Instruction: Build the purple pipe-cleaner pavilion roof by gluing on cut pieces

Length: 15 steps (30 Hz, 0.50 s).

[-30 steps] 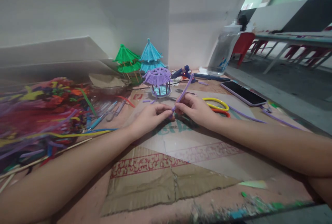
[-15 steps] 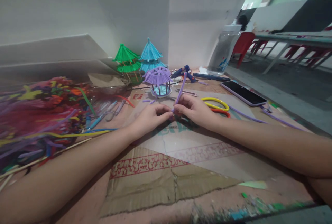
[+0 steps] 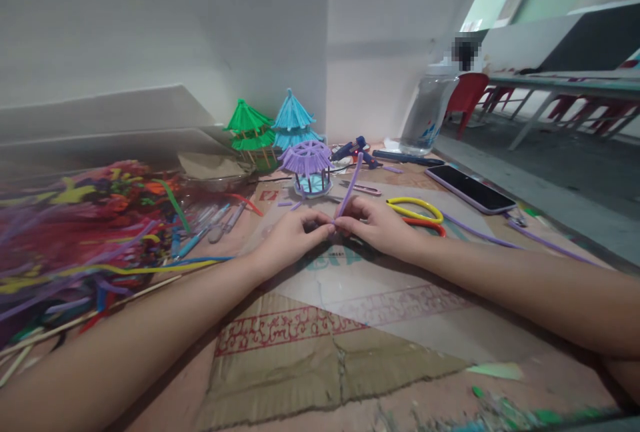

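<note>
A purple fuzzy stem (image 3: 352, 182) rises from between my fingertips, its free end pointing up. My right hand (image 3: 373, 224) pinches its lower part between thumb and fingers. Touching it from the left, my left hand (image 3: 301, 232) is also closed in a pinch at the stem's lower end. Just behind my hands stands a small purple-roofed pavilion (image 3: 306, 157) on a pale blue base. Behind that are a blue pavilion (image 3: 294, 119) and a green one (image 3: 247, 127). Short purple pieces (image 3: 296, 206) lie in front of the purple pavilion.
Colourful stems (image 3: 100, 219) are heaped at the left. Yellow-handled scissors (image 3: 415, 209), a phone (image 3: 470, 189), a glue gun (image 3: 357, 151) and a water bottle (image 3: 427, 112) stand or lie at the right. Cardboard (image 3: 310, 365) covers the table in front. A person's head shows far back.
The whole scene sits slightly lower in the view as the camera has tilted up. My hands keep their pinch on the purple stem with little visible change.
</note>
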Available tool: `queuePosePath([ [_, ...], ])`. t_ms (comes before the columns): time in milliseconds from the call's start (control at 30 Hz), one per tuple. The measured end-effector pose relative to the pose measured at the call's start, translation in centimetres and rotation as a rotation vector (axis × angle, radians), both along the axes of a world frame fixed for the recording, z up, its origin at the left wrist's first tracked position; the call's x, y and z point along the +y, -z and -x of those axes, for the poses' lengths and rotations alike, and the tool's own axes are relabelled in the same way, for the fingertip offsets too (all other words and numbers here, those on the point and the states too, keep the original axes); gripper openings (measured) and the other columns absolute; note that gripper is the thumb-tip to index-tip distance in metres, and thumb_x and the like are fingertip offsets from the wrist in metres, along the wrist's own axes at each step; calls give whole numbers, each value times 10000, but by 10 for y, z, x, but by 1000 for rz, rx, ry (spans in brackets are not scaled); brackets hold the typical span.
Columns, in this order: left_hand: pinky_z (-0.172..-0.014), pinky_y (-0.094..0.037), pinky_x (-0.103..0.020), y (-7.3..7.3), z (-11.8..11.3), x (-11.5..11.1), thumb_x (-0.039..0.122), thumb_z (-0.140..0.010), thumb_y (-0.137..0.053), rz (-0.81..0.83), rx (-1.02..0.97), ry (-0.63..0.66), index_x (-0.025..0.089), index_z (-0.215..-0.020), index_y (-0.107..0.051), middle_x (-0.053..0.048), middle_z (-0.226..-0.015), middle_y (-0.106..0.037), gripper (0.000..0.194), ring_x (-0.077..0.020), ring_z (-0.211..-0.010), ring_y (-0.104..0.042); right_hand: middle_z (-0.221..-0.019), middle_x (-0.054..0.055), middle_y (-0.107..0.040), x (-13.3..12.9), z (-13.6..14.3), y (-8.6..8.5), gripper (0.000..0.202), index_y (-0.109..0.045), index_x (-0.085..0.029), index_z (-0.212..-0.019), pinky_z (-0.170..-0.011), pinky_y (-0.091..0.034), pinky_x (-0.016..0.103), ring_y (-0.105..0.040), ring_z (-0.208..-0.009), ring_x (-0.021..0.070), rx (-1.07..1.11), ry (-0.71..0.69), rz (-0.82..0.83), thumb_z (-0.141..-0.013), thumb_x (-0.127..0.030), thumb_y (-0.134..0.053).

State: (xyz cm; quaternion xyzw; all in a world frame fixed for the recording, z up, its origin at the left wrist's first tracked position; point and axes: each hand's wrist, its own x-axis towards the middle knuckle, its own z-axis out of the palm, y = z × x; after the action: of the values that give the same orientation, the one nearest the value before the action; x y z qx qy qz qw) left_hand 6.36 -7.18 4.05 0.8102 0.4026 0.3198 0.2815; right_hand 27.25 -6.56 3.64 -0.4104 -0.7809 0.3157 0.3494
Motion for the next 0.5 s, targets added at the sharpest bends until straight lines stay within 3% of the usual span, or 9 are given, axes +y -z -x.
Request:
queuePosePath([
  [500,-757,-508,-261,0,0,0,318,-881,-654,49,-8,14,200,-907,-781,-7,-877,-788,175,-172,-812,-689,-797,32,-695,-1,-1,0,171,-656,-185,-868,-679,-497,312,-639,-743,177,-57,4,-44,-913,-347,-622],
])
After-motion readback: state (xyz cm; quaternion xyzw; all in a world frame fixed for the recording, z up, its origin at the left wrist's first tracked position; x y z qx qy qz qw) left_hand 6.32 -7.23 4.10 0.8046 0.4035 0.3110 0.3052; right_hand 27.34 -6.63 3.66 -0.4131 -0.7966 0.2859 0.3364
